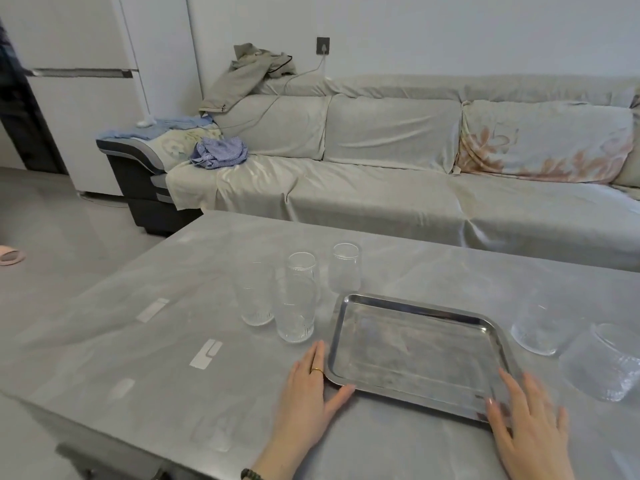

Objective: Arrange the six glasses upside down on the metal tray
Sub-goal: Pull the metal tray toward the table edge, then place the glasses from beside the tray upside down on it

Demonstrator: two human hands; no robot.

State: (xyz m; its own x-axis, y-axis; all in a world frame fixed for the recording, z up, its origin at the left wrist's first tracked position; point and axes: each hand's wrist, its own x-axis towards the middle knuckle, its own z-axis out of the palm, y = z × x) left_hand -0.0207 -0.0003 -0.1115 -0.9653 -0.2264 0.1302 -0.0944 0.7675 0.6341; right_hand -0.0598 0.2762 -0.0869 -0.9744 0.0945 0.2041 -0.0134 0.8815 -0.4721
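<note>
Grey table (138, 341) bears metal tray (415, 344) between open hands, left (308, 396) and right (530, 431), touching its corners.

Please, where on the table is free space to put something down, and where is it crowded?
The tray holds nothing. The table is bare left of the four glasses, and also behind the tray toward the sofa. It is crowded between those glasses and the tray, and right of the tray by two more glasses.
</note>
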